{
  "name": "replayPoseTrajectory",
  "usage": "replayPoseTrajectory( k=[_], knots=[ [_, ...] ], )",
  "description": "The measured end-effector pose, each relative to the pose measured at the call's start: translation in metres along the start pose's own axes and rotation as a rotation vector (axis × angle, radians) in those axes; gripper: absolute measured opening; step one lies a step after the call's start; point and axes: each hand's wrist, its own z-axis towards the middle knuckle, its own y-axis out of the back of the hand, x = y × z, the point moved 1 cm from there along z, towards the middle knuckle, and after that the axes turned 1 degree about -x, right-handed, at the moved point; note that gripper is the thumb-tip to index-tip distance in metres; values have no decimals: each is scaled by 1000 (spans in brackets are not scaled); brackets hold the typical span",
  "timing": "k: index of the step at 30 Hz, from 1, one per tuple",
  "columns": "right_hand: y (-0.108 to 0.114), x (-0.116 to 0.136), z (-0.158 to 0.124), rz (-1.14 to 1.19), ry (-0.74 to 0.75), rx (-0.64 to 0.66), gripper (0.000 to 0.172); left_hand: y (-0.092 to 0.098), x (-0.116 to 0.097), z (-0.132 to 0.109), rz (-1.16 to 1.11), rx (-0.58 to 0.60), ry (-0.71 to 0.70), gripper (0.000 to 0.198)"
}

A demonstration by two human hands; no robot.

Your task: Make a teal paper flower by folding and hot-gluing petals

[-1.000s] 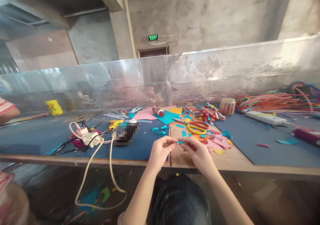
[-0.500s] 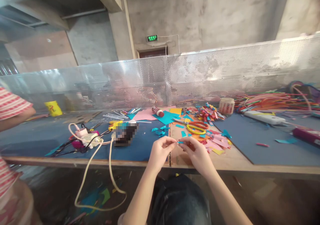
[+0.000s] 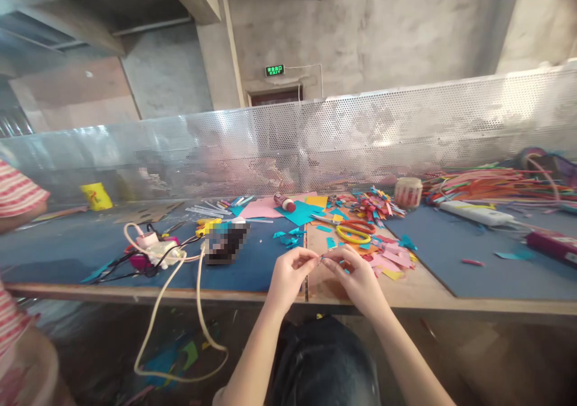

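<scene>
My left hand (image 3: 291,274) and my right hand (image 3: 351,271) meet fingertip to fingertip above the table's front part, each in a pinch. Between them is a tiny piece of blue paper, mostly covered by the fingers. Just beyond lie scissors (image 3: 354,233) with yellow and orange handles. Cut pink paper pieces (image 3: 394,254) are spread right of my right hand. Folded blue paper bits (image 3: 288,236) rest beyond my left hand. Farther back are a blue paper sheet (image 3: 301,211), a glue stick (image 3: 284,202) and a heap of colourful folded paper (image 3: 376,206).
White cables and plugs (image 3: 157,251) lie at left, one loop hanging past the table edge, beside a pixelated dark object (image 3: 228,244). On the right are a jar (image 3: 408,193), a power strip (image 3: 476,212) and coloured strips (image 3: 500,184). Someone's striped sleeve (image 3: 20,190) shows far left.
My right fingers have closed over the blue paper, so less of it shows. The other person's arm at far left has shifted slightly left.
</scene>
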Motion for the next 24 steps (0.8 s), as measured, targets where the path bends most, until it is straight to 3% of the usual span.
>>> replayPoseTrajectory(
  k=[6, 10, 15, 19, 24],
  knots=[
    [-10, -7, 4, 497, -338, -52, 25, -5, -4, 1, -130, 59, 37, 25],
    [-20, -8, 6, 710, -417, -90, 27, -8, -5, 2, -83, 56, 59, 22],
    [-21, -8, 6, 647, -399, -133, 24, -9, -4, 2, -36, -8, 60, 21],
    [-15, -5, 10, 417, -315, -157, 29, -7, -1, 1, -45, -27, 75, 21],
    [-10, -4, 15, 141, -164, -76, 32, -6, 2, 1, -47, -20, 78, 21]
  ],
)
